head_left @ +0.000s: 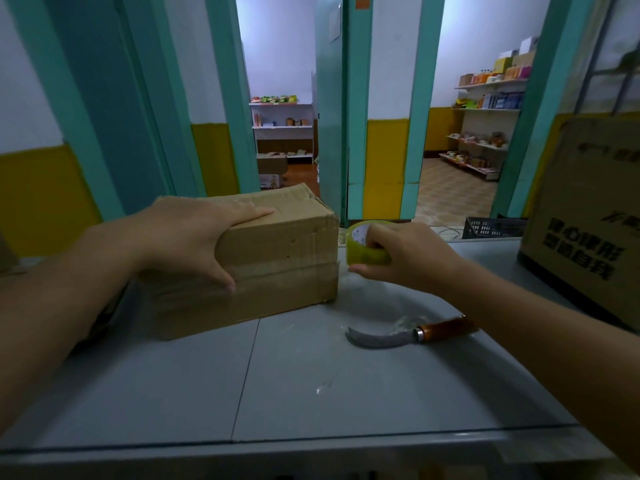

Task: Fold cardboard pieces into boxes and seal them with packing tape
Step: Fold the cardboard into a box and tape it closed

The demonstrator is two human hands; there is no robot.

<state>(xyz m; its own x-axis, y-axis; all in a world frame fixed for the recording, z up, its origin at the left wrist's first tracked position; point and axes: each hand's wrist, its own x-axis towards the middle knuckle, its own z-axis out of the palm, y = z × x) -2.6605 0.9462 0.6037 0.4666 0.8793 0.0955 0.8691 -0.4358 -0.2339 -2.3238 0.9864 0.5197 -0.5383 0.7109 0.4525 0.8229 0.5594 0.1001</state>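
Brown cardboard box (284,265), long axis crosswise, lies just left of the right grip (408,258) pinching a yellow-green tape roll (360,244); left grip (194,233) spread atop.

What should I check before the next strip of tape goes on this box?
1. Box held steady: left hand presses flat on top of the box, thumb on its front face: ok.
2. Tape in hand: right hand grips the tape roll at the box's right end: ok.
3. Loose tape end stuck to the box: cannot tell.
4. Box top closed flat: ok.
5. Knife ready for cutting: lies on the table near the right arm, untouched: ok.
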